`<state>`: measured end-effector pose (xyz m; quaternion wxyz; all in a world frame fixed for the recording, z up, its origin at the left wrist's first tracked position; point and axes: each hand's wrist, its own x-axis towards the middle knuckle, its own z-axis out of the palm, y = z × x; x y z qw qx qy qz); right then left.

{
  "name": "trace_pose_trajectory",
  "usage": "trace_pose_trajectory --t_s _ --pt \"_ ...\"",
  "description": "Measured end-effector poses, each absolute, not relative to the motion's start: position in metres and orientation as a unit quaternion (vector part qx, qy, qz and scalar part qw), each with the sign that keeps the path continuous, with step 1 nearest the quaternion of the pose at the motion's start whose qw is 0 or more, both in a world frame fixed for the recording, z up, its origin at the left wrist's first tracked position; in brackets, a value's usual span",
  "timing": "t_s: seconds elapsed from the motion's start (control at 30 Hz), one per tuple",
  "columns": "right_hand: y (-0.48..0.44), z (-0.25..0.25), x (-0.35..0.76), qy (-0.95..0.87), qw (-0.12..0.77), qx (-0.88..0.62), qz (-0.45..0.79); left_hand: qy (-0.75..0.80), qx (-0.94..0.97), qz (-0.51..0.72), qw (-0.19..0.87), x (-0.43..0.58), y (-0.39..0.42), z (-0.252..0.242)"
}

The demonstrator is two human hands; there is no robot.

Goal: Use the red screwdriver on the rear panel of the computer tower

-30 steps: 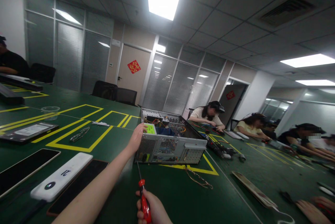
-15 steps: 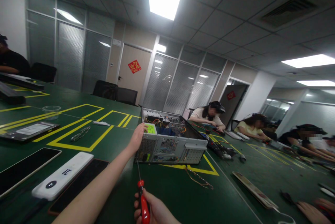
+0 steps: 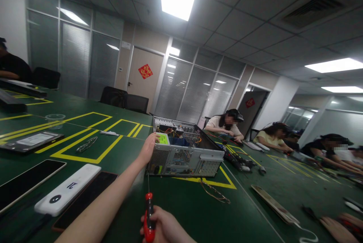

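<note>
The open computer case sits on the green table. At the case's near left corner, the left hand lays its fingers over the top edge, beside a bright green label; whether they grip or merely rest, I cannot tell. In front of the case, the right hand is closed around a red-and-black screwdriver, its shaft pointing at the case's lower left corner; contact at the tip is unclear. Eyeglasses lie just before the case, a hard drive well to its left
</note>
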<state>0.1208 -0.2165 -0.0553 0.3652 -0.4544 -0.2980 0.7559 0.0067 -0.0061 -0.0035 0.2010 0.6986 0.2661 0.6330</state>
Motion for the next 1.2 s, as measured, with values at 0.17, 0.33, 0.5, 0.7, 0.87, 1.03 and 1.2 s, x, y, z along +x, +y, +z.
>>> trace_pose_trajectory --t_s 0.17,0.33,0.5,0.7,0.87,1.03,1.2 --pt "-0.219 -0.064 0.127 -0.324 0.404 -0.446 0.730 0.259 0.700 0.637 0.193 0.007 -0.004 -0.005" --pt "-0.218 -0.068 0.125 -0.299 0.390 -0.502 0.712 0.259 0.698 0.639 0.194 0.007 -0.004 -0.005" --pt "-0.220 -0.047 0.121 -0.169 0.417 -0.488 0.748 0.256 0.696 0.642 0.195 0.007 -0.006 -0.003" --pt "-0.222 -0.023 0.128 -0.042 0.400 -0.423 0.812 0.262 0.694 0.641 0.199 0.007 -0.008 -0.003" --pt "-0.220 -0.025 0.130 -0.040 0.380 -0.426 0.820 0.266 0.695 0.637 0.202 0.007 -0.008 -0.002" --pt "-0.218 -0.027 0.133 -0.053 0.396 -0.441 0.804 0.259 0.690 0.644 0.203 0.008 -0.007 -0.003" --pt "-0.218 -0.032 0.135 -0.049 0.397 -0.456 0.795 0.255 0.688 0.649 0.200 0.009 -0.003 -0.006"
